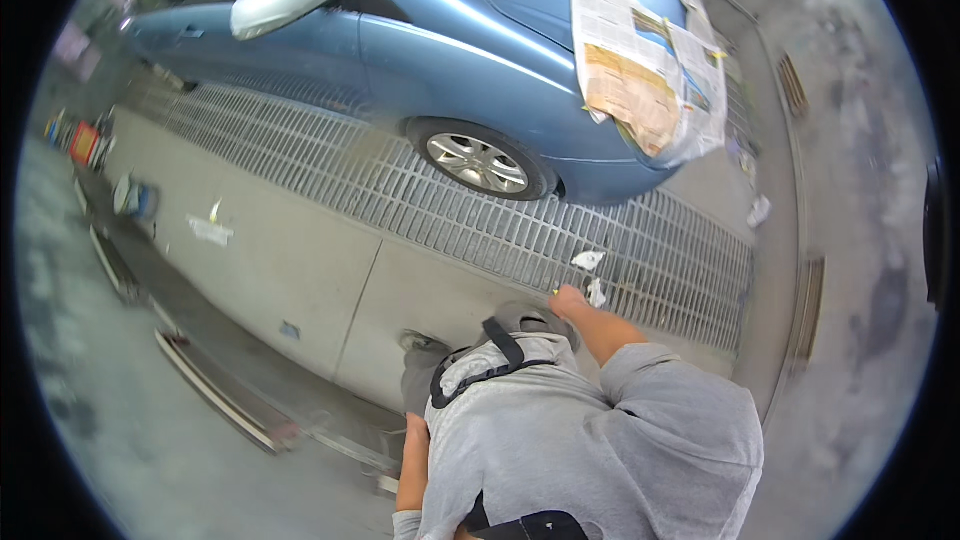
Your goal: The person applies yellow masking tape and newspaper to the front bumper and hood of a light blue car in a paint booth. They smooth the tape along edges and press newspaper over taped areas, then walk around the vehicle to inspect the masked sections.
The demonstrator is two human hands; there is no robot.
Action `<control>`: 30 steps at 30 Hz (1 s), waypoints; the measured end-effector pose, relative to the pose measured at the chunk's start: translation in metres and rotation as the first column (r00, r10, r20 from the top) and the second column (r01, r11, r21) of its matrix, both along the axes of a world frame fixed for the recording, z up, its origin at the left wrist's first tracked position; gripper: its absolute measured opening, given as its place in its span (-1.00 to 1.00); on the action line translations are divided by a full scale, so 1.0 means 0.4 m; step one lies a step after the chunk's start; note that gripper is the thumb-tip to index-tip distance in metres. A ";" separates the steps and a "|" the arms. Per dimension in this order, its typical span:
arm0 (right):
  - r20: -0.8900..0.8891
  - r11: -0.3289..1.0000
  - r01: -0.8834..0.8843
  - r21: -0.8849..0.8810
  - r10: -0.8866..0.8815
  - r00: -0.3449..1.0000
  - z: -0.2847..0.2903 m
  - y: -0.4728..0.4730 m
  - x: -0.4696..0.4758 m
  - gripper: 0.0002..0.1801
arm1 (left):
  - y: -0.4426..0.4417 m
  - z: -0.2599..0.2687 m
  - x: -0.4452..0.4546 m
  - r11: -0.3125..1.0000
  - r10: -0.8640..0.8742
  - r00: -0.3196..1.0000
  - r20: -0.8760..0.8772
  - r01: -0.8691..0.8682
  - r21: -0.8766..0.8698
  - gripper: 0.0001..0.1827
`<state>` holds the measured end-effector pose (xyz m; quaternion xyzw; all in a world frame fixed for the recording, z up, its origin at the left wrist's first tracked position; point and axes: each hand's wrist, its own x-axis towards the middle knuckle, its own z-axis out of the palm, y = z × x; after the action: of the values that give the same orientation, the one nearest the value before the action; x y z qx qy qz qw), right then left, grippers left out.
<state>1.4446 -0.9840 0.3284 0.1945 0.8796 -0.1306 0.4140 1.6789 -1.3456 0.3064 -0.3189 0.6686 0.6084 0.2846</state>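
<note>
My right hand [568, 301] is low in front of me, above the near edge of the floor grating. Its fingers are closed, with a small yellow piece [556, 292] showing at the fingertips. Just beyond it is a crumpled white scrap [596, 292]; whether the hand touches it I cannot tell. My left hand [417, 426] hangs at my side against my leg, its fingers mostly hidden. Before me stands a blue car [465, 82]. Newspaper sheets [630, 82] cover its front corner, taped in places, and a whitish cover or finish is on the door mirror [276, 1].
Metal grating [337, 172] runs beneath the car, beside its front wheel [478, 163]. Another white scrap [588, 260] lies there. On the concrete floor [300, 270] are a white scrap [211, 231] and a small flat piece [289, 330]. Cluttered items [82, 139] sit far left, near long rails [217, 397].
</note>
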 end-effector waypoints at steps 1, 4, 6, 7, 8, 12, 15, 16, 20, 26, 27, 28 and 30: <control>0.037 1.000 0.005 -0.030 -0.004 0.999 0.001 -0.060 0.041 -0.61 | -0.091 0.011 -0.014 1.000 -0.024 1.000 0.006 0.024 -0.011 -0.42; -0.003 0.990 0.101 -0.097 -0.102 0.995 -0.016 -0.282 0.121 -0.57 | -0.350 0.041 -0.077 0.993 -0.109 0.994 0.027 0.110 -0.043 -0.41; -0.114 0.972 0.199 -0.128 -0.214 0.970 -0.030 -0.420 0.142 -0.54 | -0.507 0.057 -0.112 0.987 -0.142 0.989 0.051 0.146 -0.066 -0.41; -0.105 0.965 0.223 -0.141 -0.239 0.965 -0.031 -0.470 0.142 -0.53 | -0.581 0.062 -0.129 0.983 -0.160 0.985 0.062 0.164 -0.079 -0.41; -0.095 0.958 0.242 -0.156 -0.258 0.961 -0.032 -0.516 0.137 -0.51 | -0.653 0.065 -0.147 0.980 -0.172 0.982 0.072 0.179 -0.088 -0.41; -0.042 0.944 0.283 -0.169 -0.294 0.955 -0.049 -0.731 0.077 -0.51 | -0.912 0.065 -0.216 0.968 -0.206 0.971 0.118 0.220 -0.119 -0.40; -0.032 0.933 0.311 -0.178 -0.322 0.946 -0.090 -0.928 0.017 -0.55 | -1.093 0.074 -0.278 0.966 -0.197 0.969 0.151 0.218 -0.142 -0.40; 0.020 0.945 0.256 -0.203 -0.258 0.966 -0.105 -0.992 -0.010 -0.55 | -1.152 0.082 -0.300 0.962 -0.200 0.966 0.163 0.225 -0.152 -0.40; 0.019 0.932 0.210 -0.297 -0.214 0.977 -0.120 -1.249 -0.164 -0.54 | -1.365 0.125 -0.384 0.955 -0.195 0.960 0.202 0.233 -0.182 -0.39; -0.201 0.917 0.179 -0.356 -0.262 0.944 -0.004 -1.517 -0.426 -0.55 | -1.575 0.111 -0.560 0.924 -0.326 0.925 0.196 0.356 -0.143 -0.39; -0.247 0.915 0.167 -0.368 -0.269 0.931 0.012 -1.555 -0.451 -0.54 | -1.604 0.102 -0.592 0.913 -0.358 0.914 0.191 0.386 -0.134 -0.38; -0.256 0.915 0.190 -0.354 -0.291 0.922 0.025 -1.590 -0.469 -0.54 | -1.641 0.098 -0.622 0.908 -0.372 0.907 0.195 0.400 -0.128 -0.38; -0.282 0.906 0.242 -0.346 -0.346 0.895 0.041 -1.657 -0.491 -0.53 | -1.694 0.078 -0.696 0.875 -0.448 0.875 0.182 0.472 -0.113 -0.38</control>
<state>1.2481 -1.6468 0.3449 0.2359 0.8667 -0.3566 0.2570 1.4004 -2.0233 0.3375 -0.2161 0.7469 0.4440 0.4454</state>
